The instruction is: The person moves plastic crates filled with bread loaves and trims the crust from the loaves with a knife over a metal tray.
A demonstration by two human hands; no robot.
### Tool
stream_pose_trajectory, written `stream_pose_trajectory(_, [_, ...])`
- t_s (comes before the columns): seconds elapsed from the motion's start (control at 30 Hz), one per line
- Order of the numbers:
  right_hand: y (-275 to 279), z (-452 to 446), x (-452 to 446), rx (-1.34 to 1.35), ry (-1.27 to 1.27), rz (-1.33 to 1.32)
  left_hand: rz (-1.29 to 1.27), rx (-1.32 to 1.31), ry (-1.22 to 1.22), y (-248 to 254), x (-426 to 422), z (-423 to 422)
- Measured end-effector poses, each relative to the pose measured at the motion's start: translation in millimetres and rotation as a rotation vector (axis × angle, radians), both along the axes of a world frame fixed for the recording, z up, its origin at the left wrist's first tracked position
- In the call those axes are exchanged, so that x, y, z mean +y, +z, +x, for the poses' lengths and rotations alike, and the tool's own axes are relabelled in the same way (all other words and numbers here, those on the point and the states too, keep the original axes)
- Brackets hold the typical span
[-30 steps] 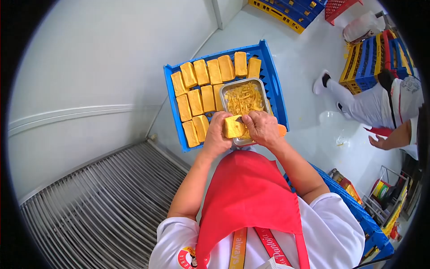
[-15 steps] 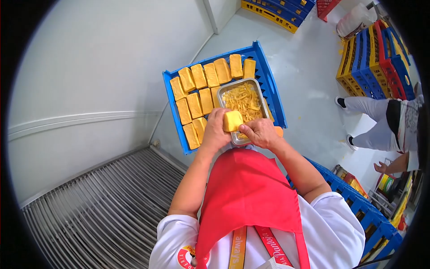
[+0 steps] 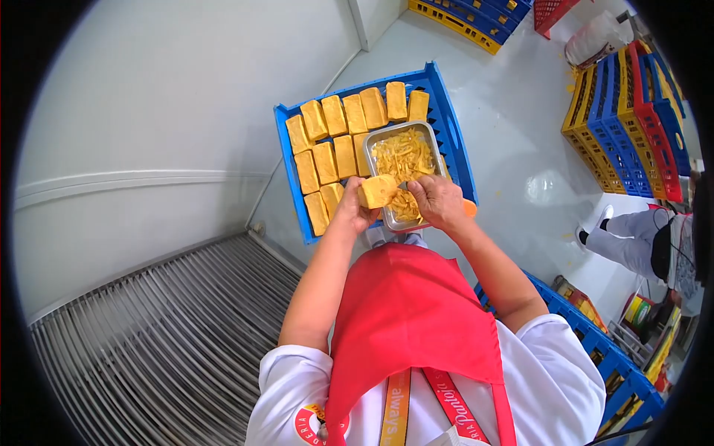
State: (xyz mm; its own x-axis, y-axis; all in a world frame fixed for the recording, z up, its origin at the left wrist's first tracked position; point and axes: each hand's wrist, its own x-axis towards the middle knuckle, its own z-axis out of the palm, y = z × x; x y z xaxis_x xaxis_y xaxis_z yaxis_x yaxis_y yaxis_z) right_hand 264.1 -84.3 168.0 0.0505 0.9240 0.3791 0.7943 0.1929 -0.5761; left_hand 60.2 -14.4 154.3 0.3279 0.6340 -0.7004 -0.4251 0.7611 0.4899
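Note:
My left hand (image 3: 354, 208) is closed around a small yellow bread loaf (image 3: 377, 192), tilted over the near left side of a metal pan (image 3: 437, 152). My right hand (image 3: 440, 199) is closed on a knife whose orange handle (image 3: 469, 209) sticks out behind the palm; a bit of its blade shows near the loaf, mostly hidden by the fingers. Thin yellow crust trimmings (image 3: 405, 154) fill the pan. It rests in a blue crate (image 3: 455, 145), where several similar loaves (image 3: 324, 162) stand in rows to the left and behind.
A ribbed metal grating (image 3: 171, 334) lies at lower left beside a white wall (image 3: 163, 97). Stacked yellow, blue and red crates (image 3: 621, 119) stand at right, with another person's legs (image 3: 628, 234) below them. More blue crates (image 3: 587, 338) are beside my right elbow.
The loaf has turned and tilted in my left hand, moving slightly left. My right hand has shifted up and away from it. The other person at right has moved lower in view.

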Motion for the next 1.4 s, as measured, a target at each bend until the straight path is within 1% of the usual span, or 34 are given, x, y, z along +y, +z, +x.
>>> stream_pose_trajectory(0.03, [1, -2, 1, -0.019, 0.017, 0.071, 0.035, 0.042, 0.012, 5, -4, 7])
stream_pose_trajectory(0.1, [5, -4, 6, -0.047, 0.023, 0.104, 0.067, 0.085, 0.025, 7, -5, 9])
stream_pose_trajectory(0.17, [6, -4, 8, -0.074, 0.026, 0.138, 0.107, 0.171, -0.099, 2, -3, 8])
stream_pose_trajectory(0.27, [4, -3, 8, -0.093, 0.054, 0.14, 0.108, 0.196, -0.047, 3, -7, 12])
stream_pose_trajectory(0.43, [0, -2, 8, -0.022, 0.145, 0.011, 0.105, 0.209, -0.058, 3, 0, 14])
stream_pose_trajectory(0.53, [9, 0, 1, -0.087, 0.189, -0.067, 0.11, 0.188, -0.044, -5, -1, 15])
stream_pose_trajectory(0.67, [-2, -2, 6, -0.072, 0.196, -0.11, 0.103, 0.174, -0.041, -16, 5, 13])
stream_pose_trajectory(0.7, [-7, -3, 5, -0.055, 0.225, -0.039, 0.099, 0.173, -0.041, -19, 7, 10])
stream_pose_trajectory(0.73, [-9, -4, 4, -0.039, 0.256, 0.031, 0.101, 0.206, 0.021, -13, 6, 9])
stream_pose_trajectory(0.77, [-9, -4, 4, -0.04, 0.26, 0.027, 0.104, 0.238, 0.086, -6, 7, 8])
stream_pose_trajectory(0.8, [-9, -2, 3, -0.068, 0.19, -0.052, 0.099, 0.237, 0.091, 0, 6, 7])
stream_pose_trajectory(0.83, [-10, -1, 4, -0.097, 0.121, -0.131, 0.159, 0.431, 0.221, 8, 4, 7])
stream_pose_trajectory(0.87, [-15, 3, 6, -0.101, 0.131, -0.136, 0.214, 0.625, 0.352, 11, 3, 5])
stream_pose_trajectory(0.9, [-25, 7, 11, -0.148, 0.021, -0.169, 0.202, 0.624, 0.359, -7, 6, -8])
stream_pose_trajectory(0.93, [-37, 12, 16, -0.197, -0.088, -0.201, 0.501, 1.095, 0.236, -37, 11, -29])
stream_pose_trajectory(0.97, [-53, 20, 20, -0.204, -0.075, -0.21, 0.802, 1.555, 0.079, -35, 7, -36])
stream_pose_trajectory(1.0, [-68, 29, 26, -0.199, -0.167, -0.325, 0.709, 1.494, -0.095, -34, 2, -42])
stream_pose_trajectory(1.03, [-84, 37, 33, -0.196, -0.261, -0.439, 0.69, 1.494, -0.089, -36, 3, -43])
stream_pose_trajectory(1.07, [-99, 43, 37, -0.204, -0.245, -0.445, 0.683, 1.5, -0.21, -41, 2, -44])
stream_pose_trajectory(1.1, [-115, 49, 41, -0.196, -0.301, -0.498, 0.674, 1.5, -0.332, -46, 1, -44])
stream_pose_trajectory(1.13, [-128, 55, 44, -0.19, -0.358, -0.551, 0.696, 1.542, -0.377, -62, 3, -44])
stream_pose_trajectory(1.17, [-139, 61, 46, -0.199, -0.345, -0.559, 0.677, 1.539, -0.373, -71, 4, -43])
stream_pose_trajectory(1.23, [-156, 70, 51, -0.022, -0.33, -0.753, 0.702, 1.544, -0.456, -88, 9, -38])
stream_pose_trajectory(1.27, [-162, 72, 48, 0.034, -0.332, -0.63, 0.739, 1.549, -0.464, -95, 11, -37])
stream_pose_trajectory(1.3, [-167, 74, 45, 0.026, -0.322, -0.636, 0.724, 1.547, -0.459, -101, 13, -36])
stream_pose_trajectory(1.37, [-146, 80, 36, 0.347, -0.27, -0.625, 0.91, 1.776, -0.456, -114, 16, -33])
stream_pose_trajectory(1.4, [-122, 78, 28, 0.394, -0.295, -0.611, 0.909, 1.746, -0.502, -97, 17, -28])
